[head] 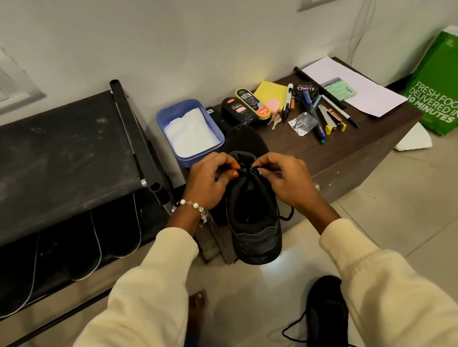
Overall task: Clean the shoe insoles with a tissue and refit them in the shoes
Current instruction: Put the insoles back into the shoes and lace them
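Pinching laces at frame centre, my left hand (208, 180) and right hand (280, 179) fingers held the shoe (253, 217); overtightening risked shifting the unseen insole.

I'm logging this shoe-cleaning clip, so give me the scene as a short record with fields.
left hand: left hand pinches the laces of the black shoe
right hand: right hand pinches the laces too
shoe position: heel toward the camera, toe on the brown table
tissues: in the blue box
other shoe: second shoe on the floor
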A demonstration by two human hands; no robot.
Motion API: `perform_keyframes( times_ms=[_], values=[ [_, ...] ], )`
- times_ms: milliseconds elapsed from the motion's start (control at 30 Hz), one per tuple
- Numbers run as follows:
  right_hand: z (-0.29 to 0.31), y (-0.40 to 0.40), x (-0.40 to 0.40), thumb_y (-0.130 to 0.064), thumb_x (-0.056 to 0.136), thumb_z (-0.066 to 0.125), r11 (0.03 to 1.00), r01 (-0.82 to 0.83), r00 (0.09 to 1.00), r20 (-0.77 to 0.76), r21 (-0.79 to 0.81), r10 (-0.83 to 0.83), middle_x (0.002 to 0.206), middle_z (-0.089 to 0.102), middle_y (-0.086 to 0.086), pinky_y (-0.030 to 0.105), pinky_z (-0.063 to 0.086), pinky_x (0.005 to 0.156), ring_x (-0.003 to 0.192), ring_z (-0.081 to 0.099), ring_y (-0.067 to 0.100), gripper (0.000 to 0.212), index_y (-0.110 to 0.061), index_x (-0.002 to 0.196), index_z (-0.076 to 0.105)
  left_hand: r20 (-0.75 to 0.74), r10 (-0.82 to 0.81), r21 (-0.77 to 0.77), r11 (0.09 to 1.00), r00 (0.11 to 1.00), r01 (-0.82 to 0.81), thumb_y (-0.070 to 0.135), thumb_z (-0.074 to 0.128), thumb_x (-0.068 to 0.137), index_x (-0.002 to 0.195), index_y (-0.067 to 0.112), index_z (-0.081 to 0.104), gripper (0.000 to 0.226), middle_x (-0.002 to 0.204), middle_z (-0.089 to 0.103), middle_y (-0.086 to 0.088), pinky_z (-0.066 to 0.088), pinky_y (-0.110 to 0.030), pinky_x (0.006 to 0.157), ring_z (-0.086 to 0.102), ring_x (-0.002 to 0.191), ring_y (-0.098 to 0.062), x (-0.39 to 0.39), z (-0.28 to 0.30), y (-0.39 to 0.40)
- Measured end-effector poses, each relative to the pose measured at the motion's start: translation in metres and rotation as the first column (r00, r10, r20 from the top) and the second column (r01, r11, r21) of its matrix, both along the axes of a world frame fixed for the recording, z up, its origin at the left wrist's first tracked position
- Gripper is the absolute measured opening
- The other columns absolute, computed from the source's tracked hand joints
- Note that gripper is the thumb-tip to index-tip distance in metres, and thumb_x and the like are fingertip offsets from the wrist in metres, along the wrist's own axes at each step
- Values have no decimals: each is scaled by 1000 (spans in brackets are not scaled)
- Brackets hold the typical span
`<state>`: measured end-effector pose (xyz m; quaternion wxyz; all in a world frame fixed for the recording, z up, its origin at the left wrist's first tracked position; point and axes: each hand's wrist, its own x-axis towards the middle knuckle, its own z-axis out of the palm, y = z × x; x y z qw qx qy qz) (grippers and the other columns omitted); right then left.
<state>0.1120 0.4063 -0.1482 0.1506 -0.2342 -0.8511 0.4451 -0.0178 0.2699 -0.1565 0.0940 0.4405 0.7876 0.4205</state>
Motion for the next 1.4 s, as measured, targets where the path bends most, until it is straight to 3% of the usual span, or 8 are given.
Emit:
perform_keyframes(
  times_ms=[167,333,533,733,867,1033,1267,1400],
  values=[
    [-4,-8,-7,-8,93,52,989,98,995,-4,113,-98,90,62,1,19,45,75,83,57,11,11,-7,98,62,-173,81,19,997,982,-78,6,61,83,87,12,66,9,84,66,-2,52,-35,70,61,78,-19,10,-1,8],
    [-7,-11,-8,-6,94,46,975,92,996,-3,200,-93,89,59,7,32,47,75,83,56,18,9,-3,98,54,-207,112,8,994,972,-113,3,54,80,84,9,62,11,80,63,-4,51,-39,67,59,74,-22,13,-2,10],
    [-9,-13,-7,-6,95,46,979,118,993,-41,169,-112,89,61,8,31,48,73,82,57,18,10,-3,99,54,-121,163,-20,986,979,-166,0,58,83,84,7,63,9,82,65,-7,50,-38,70,59,77,-23,12,-1,11],
    [2,0,-3,-7,88,62,982,169,982,-72,-84,-175,94,67,-4,8,48,75,87,61,-2,17,-14,104,61,41,198,-44,980,979,-196,8,64,87,84,17,62,9,85,65,1,53,-36,79,62,81,-19,15,6,10],
    [13,-4,0,-12,83,70,938,336,932,-116,-80,-343,80,63,-5,16,52,67,74,61,4,11,-13,91,64,203,340,-29,939,918,-342,13,70,85,76,23,60,17,74,66,0,58,-41,74,67,73,-20,18,13,4],
    [13,2,5,-7,82,70,952,198,980,16,-232,-200,84,71,2,41,56,83,84,68,17,12,-19,84,70,174,264,-77,964,949,-255,11,69,86,90,14,74,7,87,73,0,53,-26,86,68,84,-12,31,20,-3],
    [19,1,6,-9,86,65,983,51,999,15,-175,-49,99,71,-5,37,51,95,100,64,9,19,-20,99,73,151,171,-52,985,974,-165,14,71,84,101,14,76,17,96,74,0,50,-21,89,66,88,-7,30,26,-3],
    [23,2,4,-13,87,65,995,40,998,57,-94,-35,93,69,-6,34,50,94,96,63,10,14,-22,94,73,260,122,-74,992,958,-106,17,75,80,95,16,76,15,83,70,8,51,-22,87,64,82,-4,22,28,-1]
  ],
)
